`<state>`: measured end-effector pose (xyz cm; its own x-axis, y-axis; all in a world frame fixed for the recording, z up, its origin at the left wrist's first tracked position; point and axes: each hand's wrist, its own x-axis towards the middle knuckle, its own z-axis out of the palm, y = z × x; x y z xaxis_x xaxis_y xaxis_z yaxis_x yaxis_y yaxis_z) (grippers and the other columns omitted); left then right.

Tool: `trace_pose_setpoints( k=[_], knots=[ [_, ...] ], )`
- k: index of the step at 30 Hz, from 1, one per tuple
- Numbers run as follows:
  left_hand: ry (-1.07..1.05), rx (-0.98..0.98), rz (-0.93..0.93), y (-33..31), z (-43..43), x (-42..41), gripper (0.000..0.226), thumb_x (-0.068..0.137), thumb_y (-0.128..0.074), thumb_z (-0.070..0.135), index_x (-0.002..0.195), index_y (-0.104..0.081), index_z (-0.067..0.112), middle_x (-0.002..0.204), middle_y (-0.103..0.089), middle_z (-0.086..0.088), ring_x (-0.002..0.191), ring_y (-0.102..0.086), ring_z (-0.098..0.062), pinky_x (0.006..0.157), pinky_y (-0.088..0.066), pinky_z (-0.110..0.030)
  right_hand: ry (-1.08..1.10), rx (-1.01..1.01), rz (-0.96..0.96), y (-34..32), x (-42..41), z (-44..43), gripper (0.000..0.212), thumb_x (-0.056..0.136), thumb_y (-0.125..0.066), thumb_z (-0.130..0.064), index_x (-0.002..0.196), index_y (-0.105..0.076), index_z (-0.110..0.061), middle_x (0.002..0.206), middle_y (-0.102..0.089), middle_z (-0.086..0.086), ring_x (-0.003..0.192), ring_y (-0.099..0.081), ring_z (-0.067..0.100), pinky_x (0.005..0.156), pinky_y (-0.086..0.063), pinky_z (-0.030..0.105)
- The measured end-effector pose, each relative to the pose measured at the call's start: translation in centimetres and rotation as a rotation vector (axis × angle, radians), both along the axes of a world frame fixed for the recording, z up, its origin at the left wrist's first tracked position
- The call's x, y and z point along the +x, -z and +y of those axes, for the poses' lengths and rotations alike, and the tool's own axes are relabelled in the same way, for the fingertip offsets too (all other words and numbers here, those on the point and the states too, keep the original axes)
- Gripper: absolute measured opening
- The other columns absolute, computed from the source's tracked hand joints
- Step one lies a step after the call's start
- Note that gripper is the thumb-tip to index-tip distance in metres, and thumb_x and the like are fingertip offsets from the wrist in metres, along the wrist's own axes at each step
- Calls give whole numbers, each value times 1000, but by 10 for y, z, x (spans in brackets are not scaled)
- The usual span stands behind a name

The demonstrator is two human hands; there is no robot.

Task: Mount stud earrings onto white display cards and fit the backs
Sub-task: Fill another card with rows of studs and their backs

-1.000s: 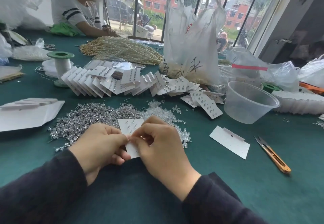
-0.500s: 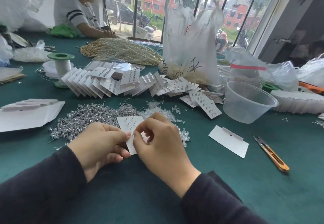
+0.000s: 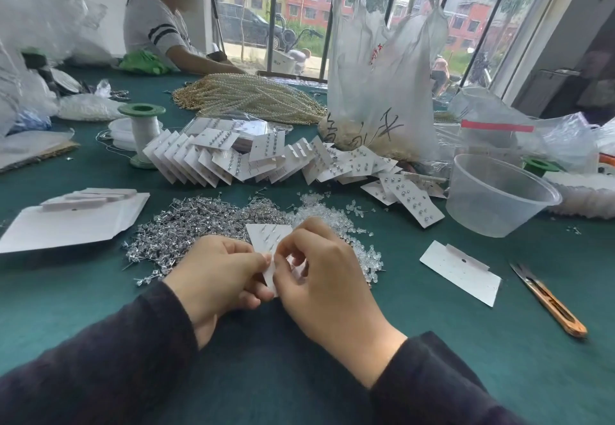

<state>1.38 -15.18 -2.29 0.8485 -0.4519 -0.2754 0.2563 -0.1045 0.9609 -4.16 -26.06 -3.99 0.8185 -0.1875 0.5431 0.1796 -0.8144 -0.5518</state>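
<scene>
Scarcely moved, left hand [image 3: 216, 278] and right hand [image 3: 327, 279] pinch the white card [image 3: 266, 237], its long axis pointing away.

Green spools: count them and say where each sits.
2. One green spool stands upright left of the fanned cards; the other shows partly behind the clear tub at right. The bags may hide more.

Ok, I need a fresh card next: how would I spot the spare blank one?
Find the clear plastic tub on the table's right side. Nearer the camera, left of the orange snips, one white card lies flat and alone. Unlike the fanned cards behind, it holds no studs.
</scene>
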Motion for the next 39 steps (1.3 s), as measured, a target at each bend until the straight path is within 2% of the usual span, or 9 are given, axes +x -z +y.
trace_pose_setpoints(
  k=[7,11,13,15,17,21,25,30,39],
  knots=[
    [-10,-40,-44,0,0,0,28,87,-53,0,59,-54,3,35,-50,-2,28,-47,-8,29,-30,-10,-28,-13,-32,-2,-1,-1,7,79,-60,-5,72,-59,-9,78,-46,-7,66,-42,6,61,-37,17],
    [121,-204,-36,-19,6,5,32,78,-61,28,54,-68,7,55,-65,-11,37,-55,-17,32,-40,-17,34,18,-238,-11,-3,-10,9,78,-62,1,74,-59,-7,81,-51,-2,68,-44,2,66,-36,6],
    [83,-56,-294,-22,18,21,28,77,-60,33,61,-71,12,63,-70,-8,49,-58,-19,39,-45,-22,69,33,-344,-16,-4,-15,8,78,-61,2,76,-59,-5,82,-53,2,71,-44,1,69,-36,4],
    [-160,267,-694,-23,33,42,16,82,-63,25,68,-70,20,60,-68,1,52,-55,-17,45,-44,-18,102,102,-375,-21,-5,-20,6,81,-59,-2,79,-60,-7,83,-54,2,74,-47,2,70,-39,7],
    [-318,479,-903,-25,49,57,5,79,-68,21,82,-71,23,65,-65,9,56,-54,-5,49,-38,-12,134,221,-354,-24,-6,-23,11,84,-60,-4,79,-59,-13,84,-55,0,77,-51,5,73,-42,14],
    [-71,763,-854,-10,51,73,33,76,-71,29,107,-67,19,78,-64,8,71,-56,-11,70,-39,-22,113,676,-191,-30,-7,-24,17,89,-57,-8,76,-59,-19,80,-61,2,76,-57,14,76,-50,28],
    [-154,761,-958,6,39,73,17,82,-64,20,95,-72,15,96,-71,-5,90,-60,-21,84,-41,-24,-80,1283,4,-33,-9,-23,18,90,-52,0,79,-62,-9,89,-66,8,88,-62,23,74,-58,40],
    [-241,724,-975,9,37,78,9,79,-66,17,82,-73,13,86,-71,-8,82,-59,-23,78,-42,-26,-218,1480,139,-34,-9,-25,22,89,-46,4,106,-59,1,104,-68,17,93,-65,31,75,-58,43],
    [-338,630,-891,3,39,81,16,81,-66,27,73,-66,14,66,-58,3,70,-52,-18,71,-36,-24,-423,1647,285,-30,-8,-28,35,81,-50,-7,114,-58,-2,106,-68,18,96,-66,35,74,-57,43]
  ],
)
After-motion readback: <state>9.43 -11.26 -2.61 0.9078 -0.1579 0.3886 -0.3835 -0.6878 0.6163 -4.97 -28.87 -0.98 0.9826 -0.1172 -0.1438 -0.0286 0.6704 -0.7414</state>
